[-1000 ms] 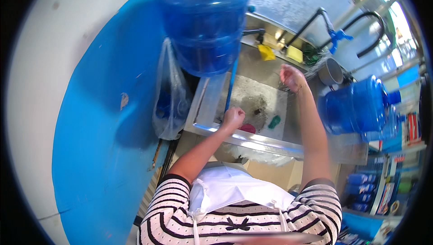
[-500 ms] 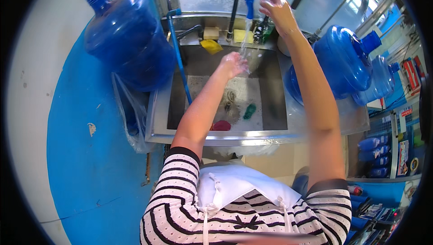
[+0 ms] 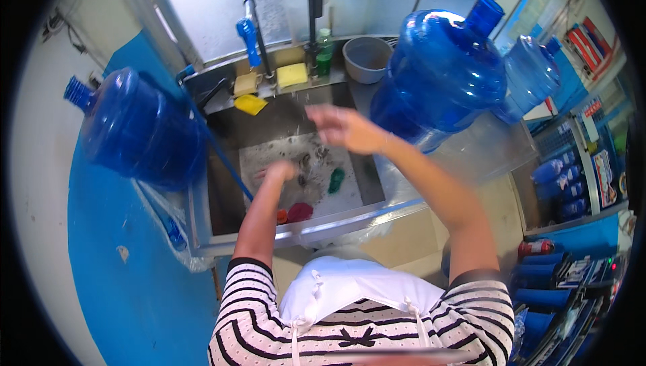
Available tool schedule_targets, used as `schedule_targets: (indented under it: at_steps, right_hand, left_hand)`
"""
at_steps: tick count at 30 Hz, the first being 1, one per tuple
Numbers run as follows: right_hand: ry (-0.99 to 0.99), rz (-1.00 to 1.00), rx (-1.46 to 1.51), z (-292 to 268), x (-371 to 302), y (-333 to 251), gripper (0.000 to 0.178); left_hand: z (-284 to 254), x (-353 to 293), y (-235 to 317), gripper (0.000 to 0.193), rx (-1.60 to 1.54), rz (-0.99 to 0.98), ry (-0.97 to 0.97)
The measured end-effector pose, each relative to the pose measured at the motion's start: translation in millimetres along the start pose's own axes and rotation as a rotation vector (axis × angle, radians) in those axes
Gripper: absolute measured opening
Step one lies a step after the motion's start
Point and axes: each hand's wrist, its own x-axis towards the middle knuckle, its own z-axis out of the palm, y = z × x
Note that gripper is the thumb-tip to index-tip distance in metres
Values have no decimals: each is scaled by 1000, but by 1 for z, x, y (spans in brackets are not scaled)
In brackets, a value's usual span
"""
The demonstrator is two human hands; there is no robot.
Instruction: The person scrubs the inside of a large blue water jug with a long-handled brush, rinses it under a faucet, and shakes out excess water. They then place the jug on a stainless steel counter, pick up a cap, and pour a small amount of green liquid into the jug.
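My right hand (image 3: 346, 129) hangs over the sink (image 3: 373, 194), its fingers apart and holding nothing. Lower and to its left is my left hand (image 3: 277, 169), above the sink's wet floor; motion smears its fingers. Beyond both hands stands a tap with a blue lever (image 3: 248, 39); no stream shows below it. A green scrap (image 3: 336, 180) and a dark red one (image 3: 300, 212) lie in the basin, near suds and the drain. A yellow cloth or sponge (image 3: 251, 104) rests on the far rim.
Behind the basin are a tan sponge (image 3: 246, 84), a yellow sponge (image 3: 292, 74), a green bottle (image 3: 324, 53) and a grey bowl (image 3: 367, 58). Large blue water jugs flank it, one left (image 3: 138, 127), one right (image 3: 441, 73). A blue pipe (image 3: 225, 164) crosses the left rim.
My right hand has left the tap lever and come down over the sink. My left hand has dropped away from the spout. The water stream is gone, and the view has shifted.
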Motion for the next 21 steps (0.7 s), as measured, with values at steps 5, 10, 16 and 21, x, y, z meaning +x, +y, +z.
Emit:
schedule_targets:
  at_steps: [5,10,16,21]
  right_hand:
    - [-389,427,-652,-52,-141,55,45]
    - [-101,893,-768,-201,-224,76,40]
    - [776,-171,-916,-375,-167,103,49]
    - [627,-95,-989,-437,-67,123,49]
  left_hand:
    - [27,-27,31,61,91,170,-1]
    - [17,-77,145,71,-43,230,-20]
    - [89,-79,241,105,-222,374,122]
    - [191,-63,304,128,-326,403,646]
